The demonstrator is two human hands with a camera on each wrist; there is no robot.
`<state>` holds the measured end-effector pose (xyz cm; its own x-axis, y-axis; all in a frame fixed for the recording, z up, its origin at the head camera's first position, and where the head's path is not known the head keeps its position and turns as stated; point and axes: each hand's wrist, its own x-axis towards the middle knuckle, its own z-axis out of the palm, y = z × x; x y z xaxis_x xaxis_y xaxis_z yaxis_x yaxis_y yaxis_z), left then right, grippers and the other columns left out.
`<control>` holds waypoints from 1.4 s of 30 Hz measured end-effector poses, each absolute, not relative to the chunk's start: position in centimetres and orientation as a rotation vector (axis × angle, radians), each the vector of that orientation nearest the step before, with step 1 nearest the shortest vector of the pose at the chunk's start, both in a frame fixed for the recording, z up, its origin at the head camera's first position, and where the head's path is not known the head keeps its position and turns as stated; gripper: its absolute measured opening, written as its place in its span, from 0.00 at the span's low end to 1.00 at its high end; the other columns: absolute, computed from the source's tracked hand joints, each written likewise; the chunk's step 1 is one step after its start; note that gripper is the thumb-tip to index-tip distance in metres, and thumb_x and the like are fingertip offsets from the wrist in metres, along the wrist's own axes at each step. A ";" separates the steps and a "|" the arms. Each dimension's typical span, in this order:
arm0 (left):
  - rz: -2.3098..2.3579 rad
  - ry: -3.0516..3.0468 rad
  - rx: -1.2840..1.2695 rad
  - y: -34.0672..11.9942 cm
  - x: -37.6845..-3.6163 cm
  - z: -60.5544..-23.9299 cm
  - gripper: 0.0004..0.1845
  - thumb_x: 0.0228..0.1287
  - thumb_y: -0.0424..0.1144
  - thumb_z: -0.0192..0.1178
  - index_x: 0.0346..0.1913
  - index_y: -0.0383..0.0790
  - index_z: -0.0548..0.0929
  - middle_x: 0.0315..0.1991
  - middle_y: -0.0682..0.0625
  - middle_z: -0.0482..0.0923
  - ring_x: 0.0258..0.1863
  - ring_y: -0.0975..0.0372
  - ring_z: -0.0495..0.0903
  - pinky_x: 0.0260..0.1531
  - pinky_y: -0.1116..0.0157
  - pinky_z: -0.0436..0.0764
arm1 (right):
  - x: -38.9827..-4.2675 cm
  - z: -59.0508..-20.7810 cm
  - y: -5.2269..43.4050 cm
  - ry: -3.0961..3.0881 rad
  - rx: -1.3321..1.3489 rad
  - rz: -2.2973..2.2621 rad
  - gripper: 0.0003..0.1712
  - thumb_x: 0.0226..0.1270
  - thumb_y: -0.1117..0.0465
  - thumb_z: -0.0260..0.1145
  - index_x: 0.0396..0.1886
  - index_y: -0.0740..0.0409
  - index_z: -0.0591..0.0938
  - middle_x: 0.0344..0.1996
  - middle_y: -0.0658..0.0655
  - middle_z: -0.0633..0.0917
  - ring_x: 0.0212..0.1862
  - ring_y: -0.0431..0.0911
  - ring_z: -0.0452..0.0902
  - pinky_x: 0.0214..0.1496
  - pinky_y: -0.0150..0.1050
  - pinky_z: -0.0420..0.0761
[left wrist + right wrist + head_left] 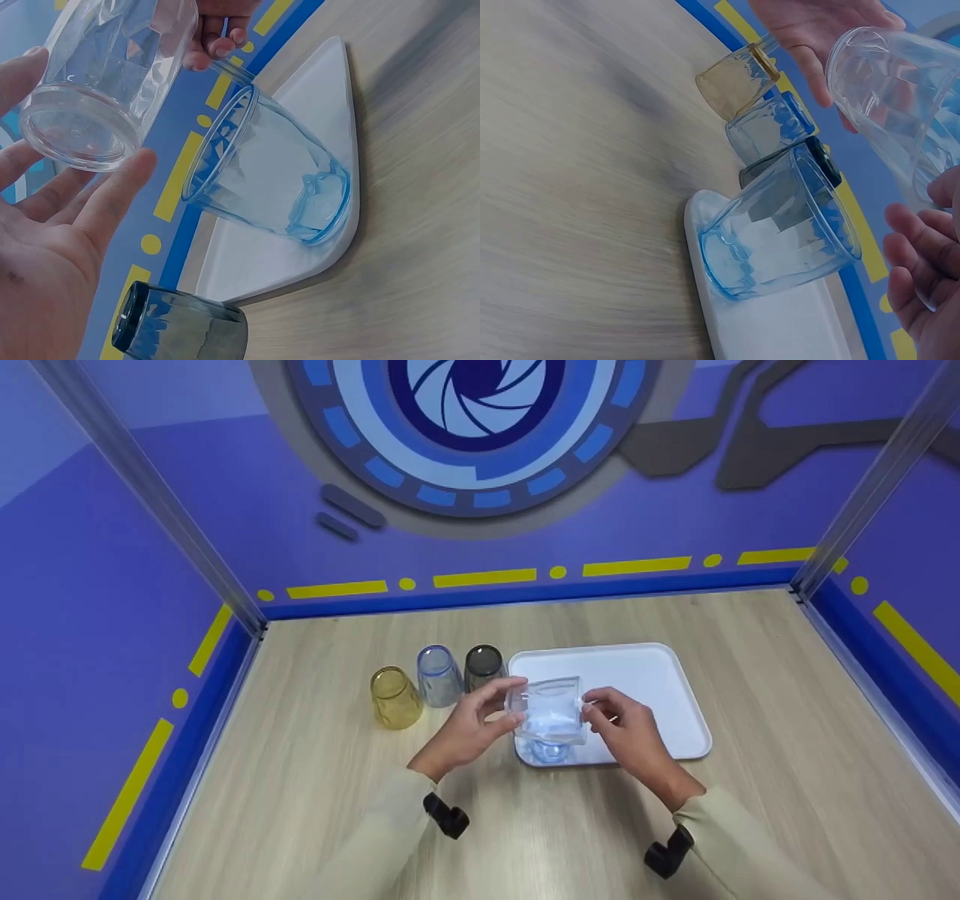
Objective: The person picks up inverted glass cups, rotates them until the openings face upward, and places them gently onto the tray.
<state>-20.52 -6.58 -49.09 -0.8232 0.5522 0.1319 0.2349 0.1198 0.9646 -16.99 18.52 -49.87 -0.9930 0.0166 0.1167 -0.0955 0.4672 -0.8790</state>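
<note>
Hands first: my left hand point(466, 729) and right hand point(628, 733) both grip the clear faceted glass tumbler point(549, 709), held on its side in the air above the near edge of the white rectangular plastic tray point(660, 682). I see a pale blue glass tumbler point(550, 751) standing upright on that tray just beneath.

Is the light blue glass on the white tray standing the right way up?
Yes, upright: the light blue glass rests on its thick base on the white tray, open rim up.
</note>
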 end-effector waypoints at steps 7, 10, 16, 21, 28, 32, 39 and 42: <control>1.777 2.117 0.791 -6.2 -19.4 -47.0 0.26 0.68 0.32 0.58 0.66 0.31 0.68 0.67 0.37 0.67 0.68 0.47 0.67 0.68 0.53 0.66 | -16.9 -49.9 18.7 -2.581 0.056 1.575 0.05 0.68 0.65 0.62 0.41 0.57 0.83 0.28 0.54 0.86 0.28 0.39 0.75 0.31 0.28 0.73; 1.782 2.121 0.808 -6.1 -19.1 -46.4 0.25 0.68 0.33 0.57 0.66 0.30 0.68 0.66 0.37 0.68 0.68 0.46 0.67 0.68 0.55 0.68 | -16.9 -49.8 18.7 -2.588 0.060 1.578 0.05 0.68 0.64 0.62 0.41 0.57 0.83 0.27 0.54 0.85 0.28 0.39 0.75 0.30 0.28 0.73; 1.788 2.065 0.778 -5.8 -19.4 -47.3 0.25 0.68 0.31 0.56 0.66 0.30 0.67 0.67 0.36 0.66 0.65 0.41 0.69 0.58 0.62 0.77 | -16.9 -49.9 18.8 -2.591 0.059 1.599 0.05 0.68 0.66 0.62 0.40 0.58 0.83 0.26 0.55 0.84 0.28 0.40 0.77 0.32 0.28 0.76; 1.760 2.075 0.747 -5.7 -20.2 -49.1 0.26 0.68 0.33 0.57 0.68 0.40 0.68 0.68 0.43 0.66 0.65 0.49 0.71 0.56 0.63 0.79 | -16.8 -49.9 18.8 -2.607 0.065 1.592 0.05 0.68 0.68 0.61 0.39 0.58 0.83 0.27 0.55 0.83 0.28 0.41 0.76 0.33 0.29 0.77; 1.725 2.114 0.772 -5.8 -20.4 -49.5 0.26 0.68 0.39 0.59 0.67 0.47 0.70 0.68 0.51 0.68 0.67 0.56 0.69 0.63 0.64 0.74 | -16.8 -49.8 18.8 -2.614 0.069 1.564 0.04 0.68 0.67 0.62 0.37 0.58 0.82 0.26 0.55 0.83 0.27 0.41 0.75 0.29 0.29 0.75; 1.734 2.095 0.780 -5.8 -20.3 -49.3 0.26 0.68 0.38 0.59 0.67 0.46 0.69 0.67 0.49 0.68 0.66 0.55 0.71 0.59 0.64 0.77 | -16.8 -49.7 18.9 -2.604 0.057 1.592 0.04 0.68 0.67 0.62 0.37 0.60 0.83 0.25 0.56 0.82 0.26 0.41 0.74 0.28 0.30 0.73; 1.750 2.076 0.782 -5.9 -20.1 -48.9 0.26 0.68 0.35 0.58 0.68 0.42 0.68 0.68 0.47 0.68 0.65 0.53 0.71 0.56 0.64 0.78 | -16.5 -48.8 18.6 -2.616 0.051 1.603 0.03 0.67 0.67 0.62 0.36 0.61 0.82 0.26 0.61 0.82 0.26 0.41 0.73 0.28 0.29 0.71; 1.742 2.077 0.778 -5.9 -20.1 -48.7 0.27 0.67 0.34 0.58 0.68 0.40 0.68 0.68 0.44 0.67 0.67 0.52 0.70 0.60 0.61 0.77 | -16.6 -49.0 18.8 -2.601 0.051 1.629 0.03 0.67 0.67 0.62 0.35 0.60 0.83 0.27 0.62 0.83 0.26 0.40 0.72 0.28 0.29 0.72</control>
<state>-20.13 -5.86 -48.70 -0.8005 0.5910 0.0999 0.2010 0.1077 0.9736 -16.63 18.78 -48.99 -0.9969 0.0102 0.0786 -0.0662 0.4367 -0.8971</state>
